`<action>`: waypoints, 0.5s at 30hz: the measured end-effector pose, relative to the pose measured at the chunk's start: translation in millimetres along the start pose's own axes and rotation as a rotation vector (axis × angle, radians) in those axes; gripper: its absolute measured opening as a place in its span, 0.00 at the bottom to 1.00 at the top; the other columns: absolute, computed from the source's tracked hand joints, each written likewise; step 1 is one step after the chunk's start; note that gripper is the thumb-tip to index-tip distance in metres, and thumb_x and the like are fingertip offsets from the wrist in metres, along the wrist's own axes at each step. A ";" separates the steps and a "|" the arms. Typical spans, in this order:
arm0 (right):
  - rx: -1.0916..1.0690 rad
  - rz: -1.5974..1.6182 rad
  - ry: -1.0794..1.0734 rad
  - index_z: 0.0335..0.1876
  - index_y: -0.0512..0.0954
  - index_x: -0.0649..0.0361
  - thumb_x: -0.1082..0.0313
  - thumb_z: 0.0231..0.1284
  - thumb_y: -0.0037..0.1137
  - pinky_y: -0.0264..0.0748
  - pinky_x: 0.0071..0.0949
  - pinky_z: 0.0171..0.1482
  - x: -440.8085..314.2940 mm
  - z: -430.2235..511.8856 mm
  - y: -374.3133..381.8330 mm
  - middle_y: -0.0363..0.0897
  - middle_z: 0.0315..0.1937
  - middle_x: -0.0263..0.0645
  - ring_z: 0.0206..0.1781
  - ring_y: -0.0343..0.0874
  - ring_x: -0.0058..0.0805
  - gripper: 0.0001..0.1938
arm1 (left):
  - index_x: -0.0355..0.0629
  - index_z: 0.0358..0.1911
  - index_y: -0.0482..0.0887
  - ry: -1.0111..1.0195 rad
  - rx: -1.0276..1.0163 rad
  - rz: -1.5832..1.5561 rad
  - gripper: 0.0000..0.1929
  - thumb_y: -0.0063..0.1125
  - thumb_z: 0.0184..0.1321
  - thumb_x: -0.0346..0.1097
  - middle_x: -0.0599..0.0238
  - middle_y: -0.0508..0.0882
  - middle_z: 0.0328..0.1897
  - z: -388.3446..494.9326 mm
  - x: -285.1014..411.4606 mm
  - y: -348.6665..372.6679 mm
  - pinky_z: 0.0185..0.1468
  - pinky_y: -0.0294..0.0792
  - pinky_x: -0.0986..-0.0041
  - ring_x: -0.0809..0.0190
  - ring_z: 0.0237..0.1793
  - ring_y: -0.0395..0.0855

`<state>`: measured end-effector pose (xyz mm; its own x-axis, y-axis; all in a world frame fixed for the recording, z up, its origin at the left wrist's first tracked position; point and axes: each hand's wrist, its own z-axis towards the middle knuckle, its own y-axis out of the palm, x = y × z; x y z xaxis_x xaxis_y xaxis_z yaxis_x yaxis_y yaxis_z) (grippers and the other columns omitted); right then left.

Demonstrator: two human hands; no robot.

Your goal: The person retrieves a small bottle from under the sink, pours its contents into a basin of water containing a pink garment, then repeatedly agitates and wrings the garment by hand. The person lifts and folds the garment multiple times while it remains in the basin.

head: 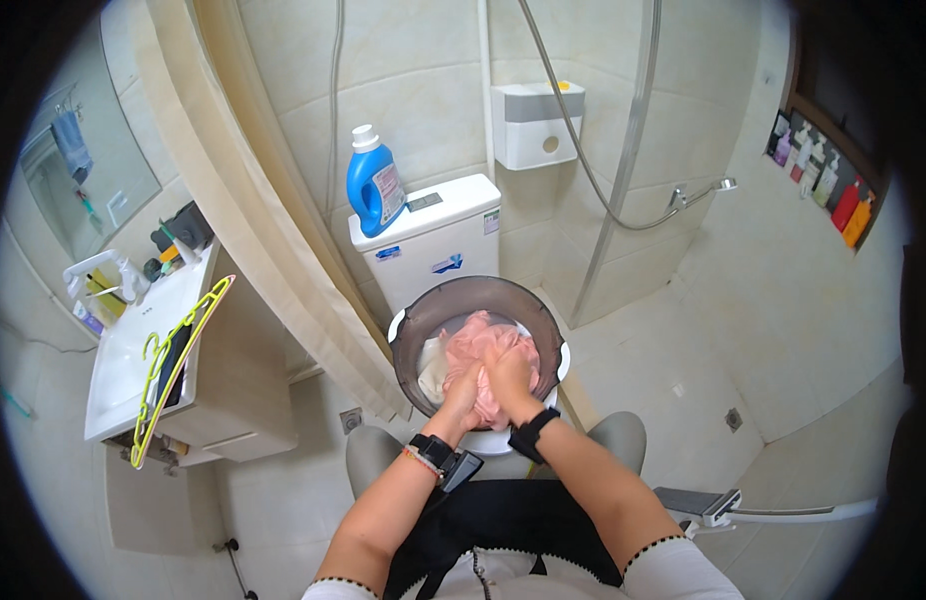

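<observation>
A pink cloth garment (482,337) lies bunched up in a translucent brown plastic basin (474,292), which rests on the toilet in front of me. My left hand (465,390) grips the near part of the garment. Close beside it, my right hand (508,371) is closed on the same garment; the two hands almost touch. White cloth (433,371) lies at the basin's left side, beside the pink one. Some water seems to be in the basin. My fingertips are partly hidden by the fabric.
A blue detergent bottle (374,184) stands on the toilet tank (452,206). Yellow-green hangers (152,397) lie over the edge of the washbasin (118,367) at left, near a beige curtain (245,195). A floor squeegee (699,504) is at lower right. Several pump bottles (827,176) line a wall niche.
</observation>
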<state>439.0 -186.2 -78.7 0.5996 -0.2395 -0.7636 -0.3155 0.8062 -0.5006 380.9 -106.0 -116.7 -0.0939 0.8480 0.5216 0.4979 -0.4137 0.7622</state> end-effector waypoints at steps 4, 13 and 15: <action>-0.092 0.019 -0.154 0.24 0.77 0.61 0.56 0.66 0.46 0.68 0.46 0.27 9.1 -4.6 9.2 0.76 0.22 0.53 0.23 0.76 0.52 0.19 | 0.39 0.41 0.79 0.076 0.026 0.005 0.13 0.50 0.67 0.42 0.60 0.84 0.39 3.4 3.2 -0.7 0.40 0.78 0.66 0.60 0.37 0.84; -0.069 -0.107 -0.078 0.21 0.78 0.59 0.54 0.68 0.44 0.71 0.48 0.27 21.5 4.5 2.9 0.77 0.20 0.52 0.23 0.77 0.53 0.22 | 0.40 0.44 0.79 -0.056 0.031 0.073 0.16 0.52 0.66 0.47 0.61 0.84 0.39 8.9 3.2 -5.1 0.37 0.78 0.66 0.59 0.36 0.84; -0.095 -0.039 -0.045 0.20 0.75 0.60 0.55 0.68 0.44 0.70 0.48 0.28 16.2 0.4 0.0 0.76 0.19 0.52 0.23 0.77 0.52 0.22 | 0.39 0.44 0.79 -0.025 -0.101 0.038 0.16 0.51 0.67 0.46 0.61 0.84 0.38 13.0 8.7 -11.3 0.37 0.77 0.67 0.61 0.33 0.83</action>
<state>449.0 -189.9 -90.9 0.6444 -0.2434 -0.7249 -0.3586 0.7411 -0.5676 385.7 -89.7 -125.8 -0.0547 0.8387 0.5418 0.4116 -0.4755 0.7775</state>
